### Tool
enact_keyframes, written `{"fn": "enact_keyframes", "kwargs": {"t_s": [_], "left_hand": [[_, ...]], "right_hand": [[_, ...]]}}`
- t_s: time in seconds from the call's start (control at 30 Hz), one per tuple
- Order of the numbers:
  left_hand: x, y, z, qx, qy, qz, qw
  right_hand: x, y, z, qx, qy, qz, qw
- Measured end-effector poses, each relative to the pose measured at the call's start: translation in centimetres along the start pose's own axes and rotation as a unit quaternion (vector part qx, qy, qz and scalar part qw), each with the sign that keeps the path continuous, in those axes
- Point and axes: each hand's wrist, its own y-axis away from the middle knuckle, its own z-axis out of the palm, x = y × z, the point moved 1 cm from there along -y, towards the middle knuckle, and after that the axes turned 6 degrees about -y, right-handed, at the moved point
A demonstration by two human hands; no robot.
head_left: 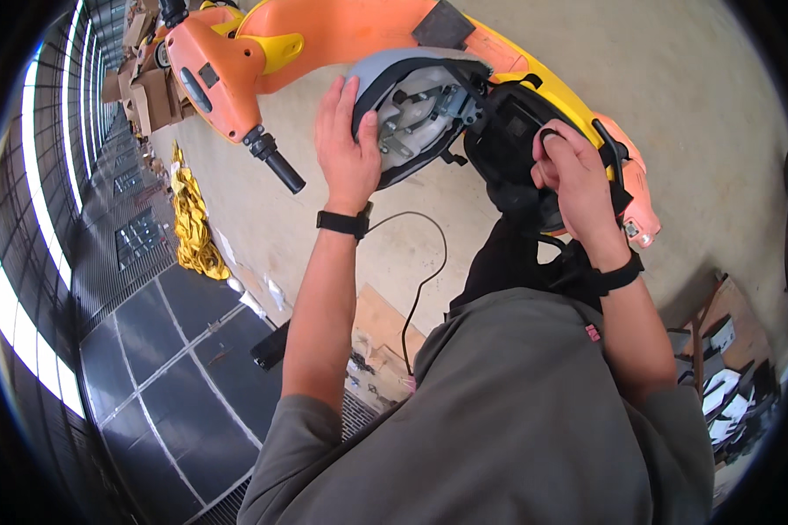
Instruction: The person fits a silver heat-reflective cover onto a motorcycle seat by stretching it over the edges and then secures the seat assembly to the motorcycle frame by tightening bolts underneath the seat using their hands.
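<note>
One scooter (pixel 341 35), orange with yellow trim, standing on the pale floor (pixel 700 114). Handlebar grips (pixel 280 166): two, black, at its front end. Labels: one small pink tag (pixel 593 332) on the grey shirt (pixel 525 402), and one small light-and-dark patch (pixel 630 229) at the scooter's rear end; any lettering on either is too small to read.

One seat (pixel 416 114), grey outside with a black rim, tilted up along the scooter's near edge, its pale underside and hinge bracket exposed. One black compartment (pixel 510 118), open, just right of the seat, toward the rear end.

Hands: two. The left hand (pixel 345 150) grasps the seat's left edge, fingers outside, thumb over the rim. The right hand (pixel 576 171) is over the compartment's right edge, fingers curled; one small black loop (pixel 547 134) shows at them, and whether it is gripped or worn cannot be told.

Wristbands (pixel 343 223): two, black, one per wrist. Cable (pixel 440 249): one, black, running from the left wrist toward the shirt. Yellow heap (pixel 197 227): one, on the floor beside the dark panels (pixel 162 341). Cardboard boxes (pixel 156 98): several, overlapping, past the scooter's front end.
</note>
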Motion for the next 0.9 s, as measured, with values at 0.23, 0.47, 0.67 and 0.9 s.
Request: {"fn": "enact_keyframes", "kwargs": {"t_s": [0.23,0.47,0.67,0.9], "left_hand": [[-1.3,-0.8,-0.2,-0.036,0.061,-0.029,0.997],[-2.1,-1.1,0.0,-0.033,0.067,-0.011,0.997],[-2.3,-1.3,0.2,-0.040,0.077,-0.022,0.996],[-2.3,-0.8,0.2,-0.015,0.056,-0.004,0.998]], "right_hand": [[2.8,-3.3,2.7,0.071,0.006,0.034,0.997],[6.3,-7.3,3.3,0.051,0.360,-0.067,0.929],[8.9,-7.2,3.0,0.058,0.205,-0.070,0.975],[12.6,-8.3,4.7,0.019,0.328,-0.142,0.934]]}}
